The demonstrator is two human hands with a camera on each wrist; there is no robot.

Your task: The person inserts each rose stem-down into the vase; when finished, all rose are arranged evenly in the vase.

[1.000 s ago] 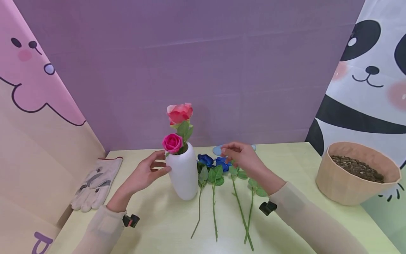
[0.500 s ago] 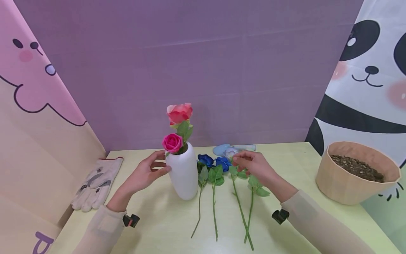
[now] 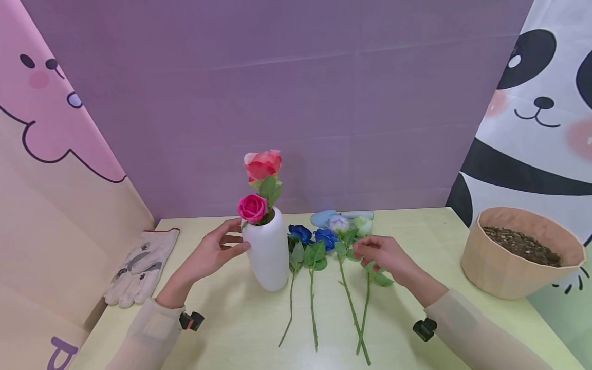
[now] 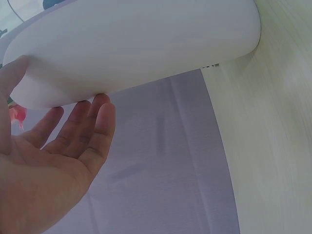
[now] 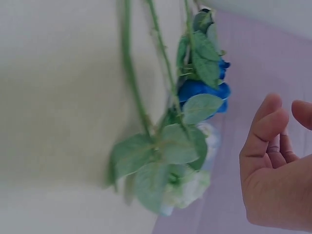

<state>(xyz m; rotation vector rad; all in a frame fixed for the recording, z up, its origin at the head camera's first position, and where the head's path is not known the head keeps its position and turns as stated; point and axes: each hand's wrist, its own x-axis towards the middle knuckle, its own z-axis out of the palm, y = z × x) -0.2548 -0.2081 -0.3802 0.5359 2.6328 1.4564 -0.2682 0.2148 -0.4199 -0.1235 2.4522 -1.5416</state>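
A white vase [image 3: 265,252] stands upright on the table, holding a coral rose [image 3: 262,165] and a magenta rose [image 3: 252,208]. My left hand [image 3: 210,253] holds the vase's left side near the rim, thumb in front and fingertips behind; the left wrist view shows these fingertips against the white wall. Right of the vase lie two blue roses [image 3: 326,239], a pale lilac rose [image 3: 338,223] and a whitish-green rose [image 3: 363,226], stems toward me. Over the leaves of the pale ones hovers my right hand [image 3: 387,258], fingers loosely bent, thumb apart from them and nothing between.
A light-blue hand trowel [image 3: 356,215] lies behind the roses at the table's back edge. At the right is a tan pot [image 3: 497,275] with dark soil [image 3: 520,246]. A pair of work gloves [image 3: 143,267] lies at the left edge. A purple cloth [image 3: 287,103] hangs behind.
My right hand has drawn back to the right and toward me, off the pale rose heads, which now show uncovered along with the trowel. The left hand and vase have stayed in place.
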